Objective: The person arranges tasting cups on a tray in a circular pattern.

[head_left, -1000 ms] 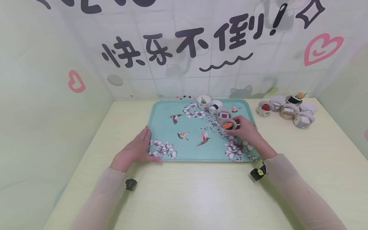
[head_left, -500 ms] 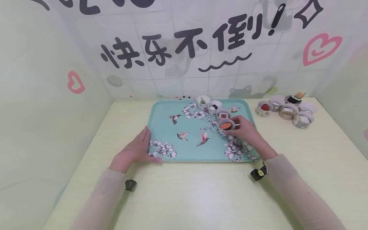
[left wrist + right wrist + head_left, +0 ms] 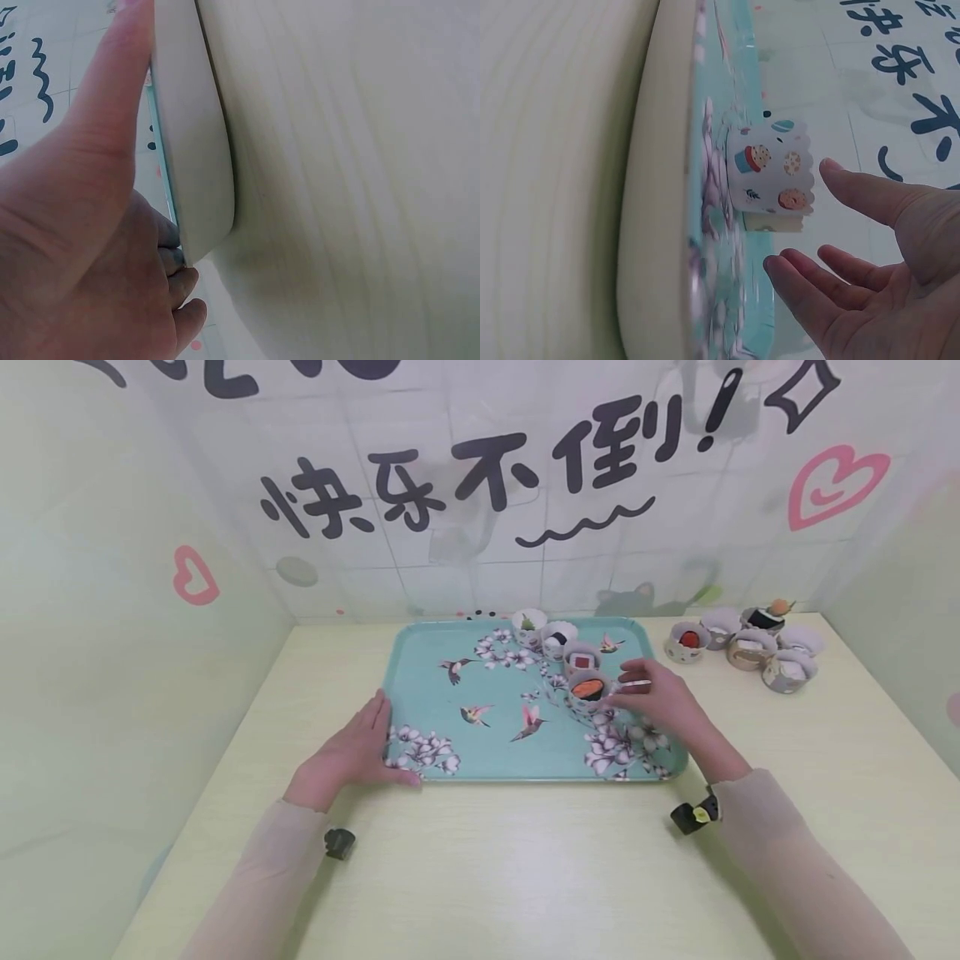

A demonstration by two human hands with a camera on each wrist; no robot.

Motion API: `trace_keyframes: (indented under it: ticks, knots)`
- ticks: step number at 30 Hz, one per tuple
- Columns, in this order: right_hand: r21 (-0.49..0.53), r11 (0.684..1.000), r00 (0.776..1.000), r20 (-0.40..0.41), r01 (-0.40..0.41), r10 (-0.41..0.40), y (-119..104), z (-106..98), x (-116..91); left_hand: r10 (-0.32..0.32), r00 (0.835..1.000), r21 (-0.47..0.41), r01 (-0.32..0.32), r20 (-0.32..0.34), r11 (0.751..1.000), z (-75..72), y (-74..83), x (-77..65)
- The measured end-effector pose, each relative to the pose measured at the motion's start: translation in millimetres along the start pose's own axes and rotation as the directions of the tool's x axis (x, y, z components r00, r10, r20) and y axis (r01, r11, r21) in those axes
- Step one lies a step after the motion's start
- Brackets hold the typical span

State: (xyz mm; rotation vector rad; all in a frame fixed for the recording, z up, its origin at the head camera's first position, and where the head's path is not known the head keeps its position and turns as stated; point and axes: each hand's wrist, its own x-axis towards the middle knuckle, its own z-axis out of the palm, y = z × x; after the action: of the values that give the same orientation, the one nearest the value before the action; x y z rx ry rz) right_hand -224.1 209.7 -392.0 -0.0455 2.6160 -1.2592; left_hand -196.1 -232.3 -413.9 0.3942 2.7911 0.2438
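On the turquoise tray point(image 3: 480, 760), decorated with birds and flowers, a diagonal row of paper cups holds toy-like sushi pieces. The nearest paper cup point(image 3: 589, 690) contains an orange-topped, black-wrapped sushi piece. Just right of this cup, my right hand point(image 3: 660, 695) has thumb and fingers spread apart. In the right wrist view the hand point(image 3: 870, 255) stands off from the cup point(image 3: 769, 169), which bears cupcake and doughnut prints. My left hand point(image 3: 352, 747) rests against the tray's front left corner, fingers extended along the left side and thumb along the front edge.
Right of the tray, several more filled paper cups cluster, including one cup with a red piece point(image 3: 686, 643) and one cup with a white piece point(image 3: 789, 672). Behind the pale wooden table point(image 3: 510, 860) stands a printed wall sheet point(image 3: 480, 527), with side panels left and right.
My right hand has let go of the cup with the orange-topped sushi and drawn slightly right, its fingers opening. The cup stays at the row's near end. My left hand remains at the tray corner.
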Motion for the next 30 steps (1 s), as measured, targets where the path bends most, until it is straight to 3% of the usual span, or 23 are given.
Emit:
trace_keyframes:
  ticks: [20,30]
  knots:
    - [-0.023,0.999,0.996,-0.079,0.037,-0.039,25.2,-31.6,-19.0,-0.012,1.0,0.002,0.012,0.006,1.0,1.4,-0.1,-0.6]
    - [-0.06,0.998,0.985,-0.169,0.025,-0.035,45.4,-55.5,-31.3,-0.007,1.0,0.009,0.007,-0.005,1.0,-0.7,0.9,-2.1]
